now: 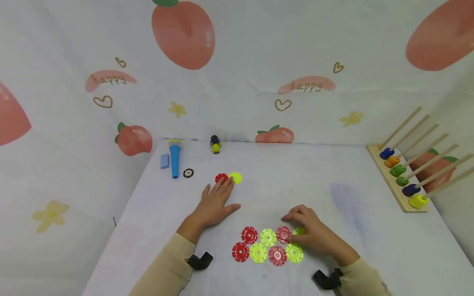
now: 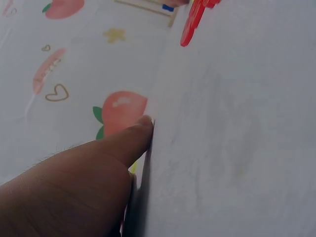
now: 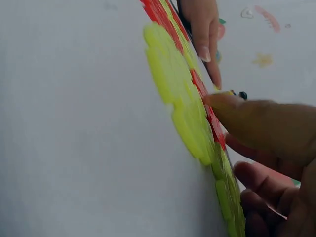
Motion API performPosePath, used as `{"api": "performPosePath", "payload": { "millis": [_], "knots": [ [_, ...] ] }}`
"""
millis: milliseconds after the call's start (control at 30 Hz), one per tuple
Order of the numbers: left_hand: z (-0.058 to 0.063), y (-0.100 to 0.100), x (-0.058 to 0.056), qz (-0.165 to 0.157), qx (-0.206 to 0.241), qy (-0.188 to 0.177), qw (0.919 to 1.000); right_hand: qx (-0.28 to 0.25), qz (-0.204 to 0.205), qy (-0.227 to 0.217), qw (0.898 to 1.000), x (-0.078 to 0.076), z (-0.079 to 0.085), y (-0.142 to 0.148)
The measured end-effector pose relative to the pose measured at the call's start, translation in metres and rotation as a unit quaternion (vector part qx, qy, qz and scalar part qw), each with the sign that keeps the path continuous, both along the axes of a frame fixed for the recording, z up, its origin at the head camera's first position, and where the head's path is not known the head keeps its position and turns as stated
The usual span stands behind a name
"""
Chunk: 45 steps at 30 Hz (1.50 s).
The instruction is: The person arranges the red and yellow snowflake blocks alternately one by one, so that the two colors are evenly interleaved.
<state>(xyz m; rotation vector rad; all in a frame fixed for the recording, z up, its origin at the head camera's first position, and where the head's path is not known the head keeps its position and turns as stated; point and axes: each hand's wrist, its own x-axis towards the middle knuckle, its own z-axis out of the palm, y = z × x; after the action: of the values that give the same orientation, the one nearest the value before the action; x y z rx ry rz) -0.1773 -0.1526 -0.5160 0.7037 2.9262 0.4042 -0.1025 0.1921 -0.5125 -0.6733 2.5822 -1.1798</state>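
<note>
Notched plastic discs, red and yellow-green, lie in two alternating rows at the front middle of the table, among them a red disc [image 1: 240, 251] and a yellow-green disc [image 1: 258, 253]. My right hand [image 1: 314, 232] is over the right end of the back row, thumb apart from its bent fingers. It partly covers a yellow-green disc [image 3: 227, 192]; the thumb tip is at a red disc [image 1: 284, 234]. Farther back, my left hand [image 1: 216, 205] lies with fingers extended, fingertips at another red disc [image 1: 221, 178] and a yellow-green one [image 1: 235, 177]. The left wrist view shows mainly its thumb [image 2: 133, 140].
At the back left are a blue toy microphone [image 1: 175, 158], a light blue block [image 1: 164, 161], a round black token [image 1: 188, 173] and a small toy figure [image 1: 215, 144]. A wooden peg board [image 1: 398, 185] with coloured beads stands along the right edge. Printed cloth hangs behind.
</note>
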Motion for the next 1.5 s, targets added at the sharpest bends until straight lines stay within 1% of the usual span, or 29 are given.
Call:
{"api": "performPosePath", "payload": {
  "millis": [67,167,233,333,400,467,567,667,767,900,933,967,1000,1033,1100,1167,1200,1233,1267,1300,1367,1433,1500],
  "knots": [
    [0.001,-0.002,-0.001,0.003,-0.003,-0.003,1.0,0.007,0.001,0.017,1.0,0.001,0.001,-0.004],
    [0.0,-0.005,-0.002,0.002,-0.004,-0.006,1.0,0.01,-0.002,0.012,1.0,0.001,0.004,-0.007],
    [-0.001,-0.005,-0.003,0.003,-0.002,-0.01,0.9999,0.017,-0.007,-0.011,1.0,0.001,0.006,-0.008],
    [-0.002,-0.005,-0.003,0.003,0.0,-0.012,0.9999,0.014,-0.02,-0.062,0.998,-0.001,0.009,-0.008],
    [-0.003,-0.005,-0.004,0.004,0.0,-0.012,0.9999,-0.004,-0.029,-0.095,0.995,-0.004,0.011,-0.009],
    [-0.003,-0.005,-0.004,0.003,0.0,-0.013,0.9999,-0.028,-0.039,-0.113,0.992,-0.009,0.014,-0.01],
    [-0.005,-0.006,-0.004,0.003,0.0,-0.012,0.9999,-0.051,-0.062,-0.117,0.99,-0.023,0.018,-0.014],
    [-0.006,-0.007,-0.005,0.003,-0.003,-0.008,1.0,-0.064,-0.098,-0.114,0.987,-0.043,0.019,-0.022],
    [-0.006,-0.007,-0.004,0.002,0.0,-0.003,1.0,-0.099,-0.131,-0.139,0.977,-0.063,0.017,-0.033],
    [-0.007,-0.007,-0.003,0.002,0.009,0.001,1.0,-0.163,-0.15,-0.184,0.958,-0.084,0.012,-0.051],
    [-0.008,-0.007,-0.003,0.001,0.01,0.002,0.9999,-0.17,-0.154,-0.187,0.955,-0.088,0.011,-0.056],
    [-0.009,-0.008,-0.003,0.001,0.011,0.004,0.9999,-0.169,-0.158,-0.186,0.955,-0.09,0.01,-0.06],
    [-0.009,-0.008,-0.003,0.001,0.011,0.005,0.9999,-0.158,-0.163,-0.176,0.958,-0.092,0.01,-0.064],
    [-0.01,-0.008,-0.003,0.001,0.011,0.006,0.9999,-0.139,-0.166,-0.16,0.963,-0.092,0.009,-0.068],
    [-0.011,-0.008,-0.002,0.0,0.009,0.011,0.9999,-0.082,-0.158,-0.116,0.977,-0.091,0.01,-0.074],
    [-0.011,-0.008,-0.002,0.001,0.008,0.014,0.9999,0.005,-0.125,-0.055,0.991,-0.086,0.015,-0.08],
    [-0.011,-0.008,-0.002,0.003,0.007,0.015,0.9999,0.05,-0.101,-0.022,0.993,-0.083,0.018,-0.083],
    [-0.011,-0.008,-0.002,0.003,0.005,0.016,0.9999,0.097,-0.073,0.009,0.993,-0.08,0.02,-0.085],
    [-0.01,-0.008,-0.002,0.004,0.006,0.016,0.9998,0.142,-0.044,0.037,0.988,-0.077,0.023,-0.086],
    [-0.009,-0.008,-0.002,0.004,0.007,0.016,0.9998,0.181,-0.018,0.059,0.982,-0.074,0.025,-0.087],
    [-0.008,-0.008,-0.002,0.003,0.01,0.015,0.9998,0.245,0.023,0.086,0.965,-0.07,0.029,-0.088],
    [-0.007,-0.008,-0.002,0.003,0.012,0.014,0.9998,0.289,0.046,0.095,0.952,-0.071,0.03,-0.089],
    [-0.007,-0.009,-0.001,0.002,0.013,0.014,0.9998,0.314,0.056,0.097,0.943,-0.074,0.03,-0.09]
  ]
}}
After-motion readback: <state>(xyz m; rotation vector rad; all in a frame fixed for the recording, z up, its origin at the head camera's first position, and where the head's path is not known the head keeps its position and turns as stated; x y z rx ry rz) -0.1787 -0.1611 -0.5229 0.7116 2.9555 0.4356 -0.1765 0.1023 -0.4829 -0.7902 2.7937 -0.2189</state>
